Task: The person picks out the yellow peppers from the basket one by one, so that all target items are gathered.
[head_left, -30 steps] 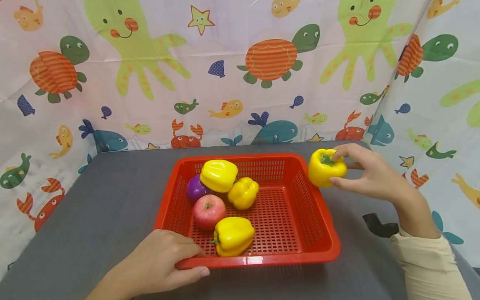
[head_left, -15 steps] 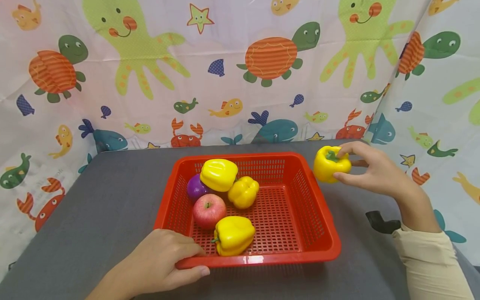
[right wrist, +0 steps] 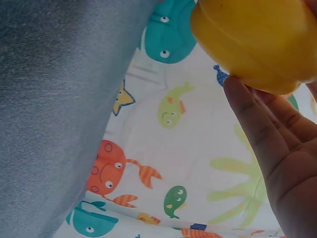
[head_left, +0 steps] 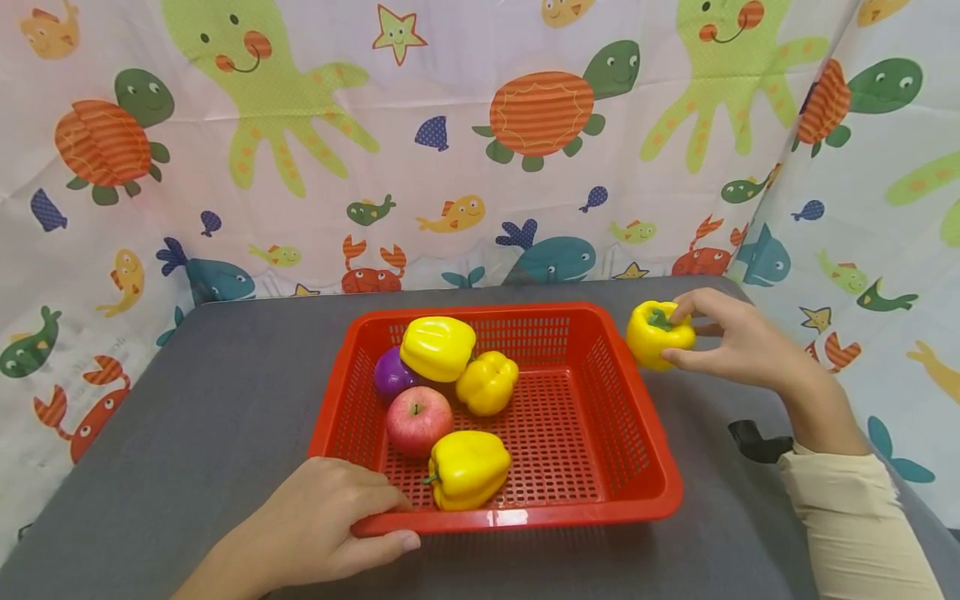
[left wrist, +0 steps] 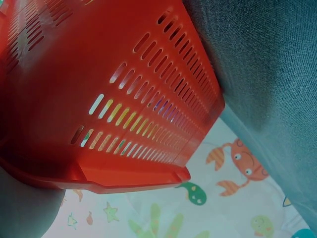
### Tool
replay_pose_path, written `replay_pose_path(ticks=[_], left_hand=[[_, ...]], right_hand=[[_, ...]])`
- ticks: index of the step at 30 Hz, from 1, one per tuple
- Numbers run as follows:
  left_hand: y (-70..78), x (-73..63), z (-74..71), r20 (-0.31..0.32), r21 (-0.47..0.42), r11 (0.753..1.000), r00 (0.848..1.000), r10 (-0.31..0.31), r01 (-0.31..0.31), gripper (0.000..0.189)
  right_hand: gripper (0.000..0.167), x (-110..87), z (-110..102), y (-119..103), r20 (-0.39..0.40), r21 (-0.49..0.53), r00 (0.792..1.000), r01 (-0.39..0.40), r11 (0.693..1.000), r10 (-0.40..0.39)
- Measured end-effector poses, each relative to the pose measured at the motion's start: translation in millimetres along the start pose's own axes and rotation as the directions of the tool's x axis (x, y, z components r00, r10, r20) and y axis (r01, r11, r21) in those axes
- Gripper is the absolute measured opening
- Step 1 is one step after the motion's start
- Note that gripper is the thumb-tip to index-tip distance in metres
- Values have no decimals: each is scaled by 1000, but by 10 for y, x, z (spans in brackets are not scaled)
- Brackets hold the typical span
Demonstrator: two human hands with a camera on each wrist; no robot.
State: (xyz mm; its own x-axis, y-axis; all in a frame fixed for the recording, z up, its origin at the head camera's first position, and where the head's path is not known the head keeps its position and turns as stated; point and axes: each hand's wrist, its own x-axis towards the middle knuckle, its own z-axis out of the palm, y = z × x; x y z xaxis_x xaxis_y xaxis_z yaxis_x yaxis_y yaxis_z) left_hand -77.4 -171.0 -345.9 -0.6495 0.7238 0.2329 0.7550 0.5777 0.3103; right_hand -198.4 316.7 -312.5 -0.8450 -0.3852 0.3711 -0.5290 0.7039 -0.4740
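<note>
A red plastic basket [head_left: 585, 518] stands on the grey table. My left hand [head_left: 322, 517] grips its rim at the near left corner, thumb outside and fingers over the edge. To the right of the basket, my right hand [head_left: 742, 342] holds a yellow bell pepper [head_left: 651, 346] with its green stem up, between thumb and fingers. In the right wrist view that bell pepper [right wrist: 257, 39] is above the table surface. Inside the basket's left half lie a pink-red apple [head_left: 418, 422], a purple round object [head_left: 392, 375] partly hidden, and three yellow bell peppers [head_left: 469, 471].
A small black curved object [head_left: 757, 442] lies on the table [head_left: 225, 400] by the right forearm. Behind and at both sides hangs a white curtain [head_left: 450, 150] printed with sea animals.
My right hand with the yellow bell pepper moved slightly right and up away from the basket rim, then a little down again. My left hand and the basket's contents stayed put.
</note>
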Motion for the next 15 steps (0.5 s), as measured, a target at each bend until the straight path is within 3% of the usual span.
replay_pose_path(ticks=[15], left_hand=[[-5, 1, 11, 3, 3, 1000, 1000, 4, -4, 22]], right_hand=[[38, 25, 168, 190, 78, 68, 997, 24, 997, -29]])
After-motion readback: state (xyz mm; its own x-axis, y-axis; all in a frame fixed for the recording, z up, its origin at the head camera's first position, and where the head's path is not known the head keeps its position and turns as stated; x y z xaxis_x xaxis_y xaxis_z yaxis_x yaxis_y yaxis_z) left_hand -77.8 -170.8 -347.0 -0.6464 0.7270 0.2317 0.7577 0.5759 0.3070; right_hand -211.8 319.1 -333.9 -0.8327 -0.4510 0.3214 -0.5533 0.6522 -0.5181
